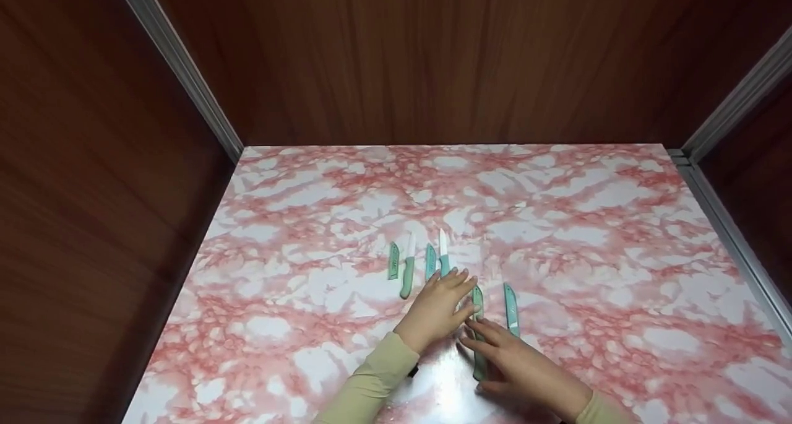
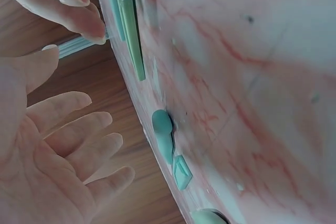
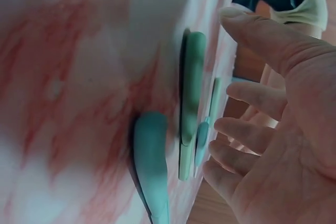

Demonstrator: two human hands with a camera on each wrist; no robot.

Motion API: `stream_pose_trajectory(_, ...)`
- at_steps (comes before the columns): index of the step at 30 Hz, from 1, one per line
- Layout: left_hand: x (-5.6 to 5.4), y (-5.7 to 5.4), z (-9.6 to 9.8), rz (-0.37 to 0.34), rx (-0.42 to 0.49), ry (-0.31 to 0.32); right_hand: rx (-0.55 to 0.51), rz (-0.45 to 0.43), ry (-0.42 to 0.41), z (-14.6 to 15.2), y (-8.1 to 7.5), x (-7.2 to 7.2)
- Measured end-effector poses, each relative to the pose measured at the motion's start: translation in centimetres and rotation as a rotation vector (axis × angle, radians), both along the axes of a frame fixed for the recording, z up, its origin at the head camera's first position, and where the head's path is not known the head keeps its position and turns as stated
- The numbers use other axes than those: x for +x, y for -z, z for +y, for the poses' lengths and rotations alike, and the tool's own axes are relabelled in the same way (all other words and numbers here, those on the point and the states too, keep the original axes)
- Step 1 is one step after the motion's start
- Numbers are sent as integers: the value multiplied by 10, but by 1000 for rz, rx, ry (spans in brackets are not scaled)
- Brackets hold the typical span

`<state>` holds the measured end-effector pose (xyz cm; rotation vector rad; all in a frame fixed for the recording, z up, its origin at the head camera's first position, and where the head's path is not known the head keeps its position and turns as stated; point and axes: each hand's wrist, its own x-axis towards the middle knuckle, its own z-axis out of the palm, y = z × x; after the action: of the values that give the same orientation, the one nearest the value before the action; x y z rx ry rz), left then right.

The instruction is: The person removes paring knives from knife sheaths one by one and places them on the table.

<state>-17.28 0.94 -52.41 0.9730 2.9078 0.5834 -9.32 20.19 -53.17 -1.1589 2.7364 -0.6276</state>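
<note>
My left hand (image 1: 436, 306), fingers spread, hovers just in front of a teal-handled knife (image 1: 443, 260) with a bare white blade and its teal sheath (image 1: 431, 257). To the right, my right hand (image 1: 520, 362) reaches over a green sheathed knife (image 1: 479, 365); its fingers are loosely extended. In the right wrist view the green handle (image 3: 192, 87) lies on the table, apart from the palm and fingers. A teal sheathed knife (image 1: 511, 306) lies just beyond the right hand, its handle partly hidden in the head view. Neither hand grips anything.
Left of the hands lie a green-handled knife (image 1: 407, 278) with a bare blade and a green sheath (image 1: 394, 261). The table (image 1: 278, 325) has a red and white marbled top. Dark wood panels (image 1: 402, 59) stand behind it and at both sides.
</note>
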Motion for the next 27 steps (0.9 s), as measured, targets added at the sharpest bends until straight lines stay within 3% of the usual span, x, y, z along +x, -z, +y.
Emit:
stream_pose_trajectory(6, -2, 5, 5, 43, -55, 22, 17, -23, -10, -2, 2, 4)
stream_pose_trajectory(18, -1, 8, 15, 48, -125, 70, 54, -71, -22, -2, 4, 5)
stream_pose_trajectory(27, 4, 9, 19, 54, -143, 104, 35, -10, -44, -2, 6, 5)
